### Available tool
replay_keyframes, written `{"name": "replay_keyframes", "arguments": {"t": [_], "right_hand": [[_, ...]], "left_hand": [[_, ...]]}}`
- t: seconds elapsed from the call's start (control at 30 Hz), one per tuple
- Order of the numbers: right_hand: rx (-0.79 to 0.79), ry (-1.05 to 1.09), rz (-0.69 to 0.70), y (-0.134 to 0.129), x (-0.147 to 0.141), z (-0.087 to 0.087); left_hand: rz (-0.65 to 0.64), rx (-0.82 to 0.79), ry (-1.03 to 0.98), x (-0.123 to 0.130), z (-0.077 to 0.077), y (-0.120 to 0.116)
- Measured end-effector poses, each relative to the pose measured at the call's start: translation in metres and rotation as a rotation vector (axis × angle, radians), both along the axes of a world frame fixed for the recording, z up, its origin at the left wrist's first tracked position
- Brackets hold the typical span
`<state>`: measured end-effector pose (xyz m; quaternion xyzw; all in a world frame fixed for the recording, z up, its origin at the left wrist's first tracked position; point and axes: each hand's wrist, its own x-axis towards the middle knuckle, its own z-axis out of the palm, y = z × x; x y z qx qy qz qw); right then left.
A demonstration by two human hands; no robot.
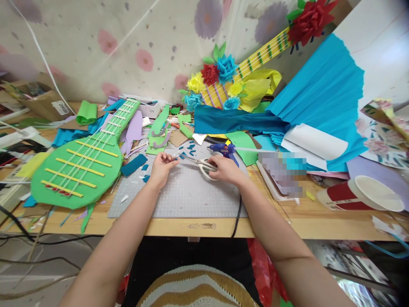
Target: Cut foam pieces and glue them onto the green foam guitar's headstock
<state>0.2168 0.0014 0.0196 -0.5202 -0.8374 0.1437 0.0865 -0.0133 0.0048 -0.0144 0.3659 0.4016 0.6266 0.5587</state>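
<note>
Head-worn view — forward and down.

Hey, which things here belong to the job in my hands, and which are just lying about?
Likely in use:
- scissors, in the right hand
- small blue pieces, near the scissor tips and left hand
- cutting mat, underneath

Apparently just lying about:
- glue gun, in neither hand
- green stringed instrument
- yellow instrument neck
- paper cup

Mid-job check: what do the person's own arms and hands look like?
The left hand and right hand are ungloved, with no watch or bracelet visible. The left arm and right arm show no sleeves. The top has wavy brown and whitish stripes.
</note>
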Motion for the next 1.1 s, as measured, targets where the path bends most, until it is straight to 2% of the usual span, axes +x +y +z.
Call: {"name": "replay_keyframes", "arguments": {"t": [0.13, 0.27, 0.37, 0.5, 0.6, 0.8, 1.1], "right_hand": [[-0.001, 0.123, -0.086, -0.001, 0.003, 0.001], [0.129, 0.089, -0.018, -0.005, -0.012, -0.002], [0.146, 0.067, 0.063, -0.008, -0.022, -0.005], [0.172, -0.014, 0.007, -0.009, -0.023, -0.008], [0.17, -0.068, -0.041, -0.009, -0.019, -0.009], [0.13, -0.079, -0.043, -0.011, -0.019, -0.009], [0.098, -0.1, -0.044, -0.01, -0.021, -0.009]], "left_hand": [[0.01, -0.017, -0.022, 0.001, 0.004, 0.0], [-0.015, -0.044, -0.07, -0.001, 0.006, 0.001], [-0.04, -0.081, -0.115, -0.004, 0.006, 0.001], [-0.056, -0.083, -0.126, -0.007, 0.007, 0.001], [-0.045, -0.059, -0.1, -0.008, 0.006, 0.001], [0.037, 0.004, 0.009, -0.008, -0.001, 0.003], [0.061, -0.002, 0.119, -0.008, -0.006, 0.005]]}}
